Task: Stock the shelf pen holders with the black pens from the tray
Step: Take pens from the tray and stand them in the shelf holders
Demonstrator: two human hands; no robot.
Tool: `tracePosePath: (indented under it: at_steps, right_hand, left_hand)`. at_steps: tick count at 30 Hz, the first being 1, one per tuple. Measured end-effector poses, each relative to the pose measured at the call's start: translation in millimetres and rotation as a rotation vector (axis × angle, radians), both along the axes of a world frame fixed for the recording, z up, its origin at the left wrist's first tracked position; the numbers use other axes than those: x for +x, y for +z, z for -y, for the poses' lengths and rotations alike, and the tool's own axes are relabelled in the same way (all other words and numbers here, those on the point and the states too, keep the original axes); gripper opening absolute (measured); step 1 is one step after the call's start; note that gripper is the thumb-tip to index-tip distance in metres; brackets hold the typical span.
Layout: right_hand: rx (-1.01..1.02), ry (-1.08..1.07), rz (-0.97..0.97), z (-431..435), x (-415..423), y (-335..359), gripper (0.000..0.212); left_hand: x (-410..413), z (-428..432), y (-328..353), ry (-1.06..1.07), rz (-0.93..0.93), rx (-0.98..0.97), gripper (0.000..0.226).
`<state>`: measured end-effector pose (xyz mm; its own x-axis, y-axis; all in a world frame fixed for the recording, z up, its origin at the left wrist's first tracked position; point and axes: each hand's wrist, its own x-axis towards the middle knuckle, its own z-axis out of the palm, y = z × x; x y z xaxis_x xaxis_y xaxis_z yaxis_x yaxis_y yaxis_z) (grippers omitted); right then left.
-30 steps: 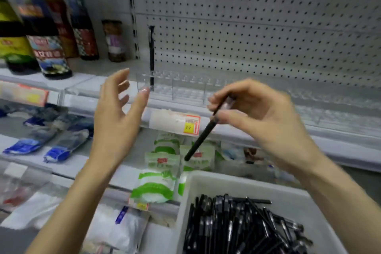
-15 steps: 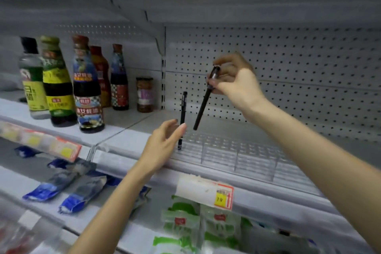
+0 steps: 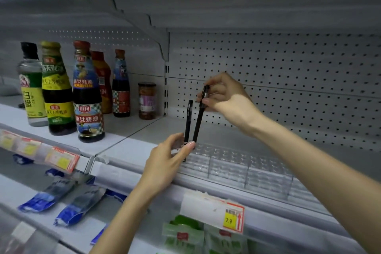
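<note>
**At the holder's left end: one pen in, a second poised over the slots**

On the front edge of the shelf [image 3: 132,146], the clear pen holder [image 3: 247,169] has one standing pen [image 3: 188,123] upright in a slot at its left end. As far as I can make out, every slot to its right is bare. I judge the job barely begun: one pen stocked, one in hand, and a long run of cells left to fill. The tray is out of view, so I cannot say how many pens wait in it.

My right hand [image 3: 224,97] pinches the second pen [image 3: 199,118] near its capped top, between thumb and fingertips. It hangs tilted, top leaning right, with its tip down just beside the standing pen's base. My left thumb hides whether the tip has entered a slot.

My left hand [image 3: 171,156] cups the holder's left end, thumb across the front and fingers round the far side. I cannot tell whether it clamps the plastic or only touches it.

The second pen is slim and matte black, with a clip at the top, a twin to the one standing. The holder is see-through and gridded into small cells, which makes it hard to read against the pale shelf.
</note>
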<state>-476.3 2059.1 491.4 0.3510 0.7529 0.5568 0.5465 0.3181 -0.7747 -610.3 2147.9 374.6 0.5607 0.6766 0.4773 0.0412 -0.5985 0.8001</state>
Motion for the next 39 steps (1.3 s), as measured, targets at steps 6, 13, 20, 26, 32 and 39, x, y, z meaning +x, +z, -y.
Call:
tracePosePath:
  at_steps: [6,13,20,26,32,39]
  right_hand:
    - [-0.152,-0.006,0.103,-5,4,-17,0.041]
    - [-0.211,0.025,0.134,-4,6,-18,0.048]
    - [-0.247,0.017,0.209,-1,6,-21,0.056]
    - [-0.306,-0.043,0.264,18,4,-19,0.057]
    - [-0.251,-0.145,0.256,72,-22,-32,0.049]
    - [-0.438,0.111,0.2,192,-76,-133,0.047]
  left_hand:
    - [0,-1,0,0.003,-0.013,0.003,0.081]
    - [1,-3,0,-0.003,-0.029,-0.004,0.081]
    - [-1,-1,2,-0.012,-0.035,-0.003,0.085]
    - [-4,3,8,-0.011,-0.028,-0.018,0.084]
    - [-41,43,17,0.099,0.173,0.088,0.066]
    - [-98,157,-91,0.018,0.255,-0.139,0.029]
